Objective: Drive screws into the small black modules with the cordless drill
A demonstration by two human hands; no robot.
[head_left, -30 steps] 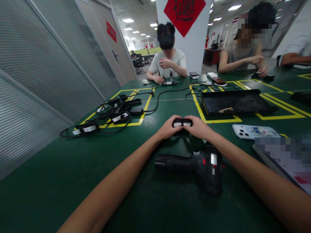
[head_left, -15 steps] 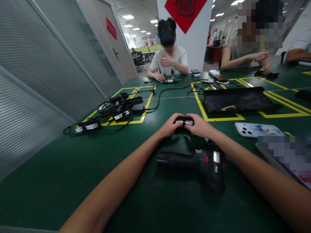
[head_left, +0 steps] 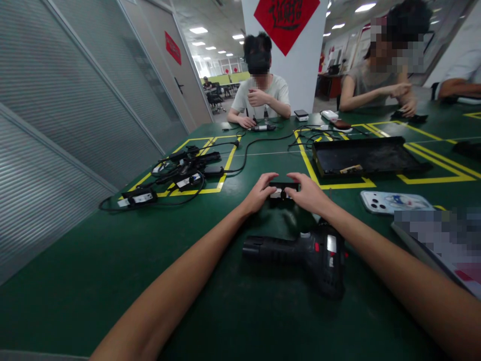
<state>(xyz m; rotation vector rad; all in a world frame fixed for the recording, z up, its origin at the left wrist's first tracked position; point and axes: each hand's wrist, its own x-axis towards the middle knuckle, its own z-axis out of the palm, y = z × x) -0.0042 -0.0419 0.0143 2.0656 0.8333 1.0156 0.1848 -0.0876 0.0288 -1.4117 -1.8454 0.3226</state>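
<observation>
And right at the centre, a small black block with a pale near face sits between the two hands, above the middle of the green bench; whether it touches the surface is hard to tell. Left hand at one end, right hand at the other, both thumbs on that pale face! Each grip stands wide between thumb and forefinger, the forefingers arching clear over the top; the lower fingers are hidden, so I cannot tell whether either grip is closed on the block.

Just this side of it lies a cordless drill, on its side, handle pointing left, its front end close by the right forearm. Out to the right, a phone, camera lenses up, and beyond it a shallow black tray over yellow tape. Over on the left, a tangle of black adapters and cables. Across the bench, two co-workers bend to their own pieces.
</observation>
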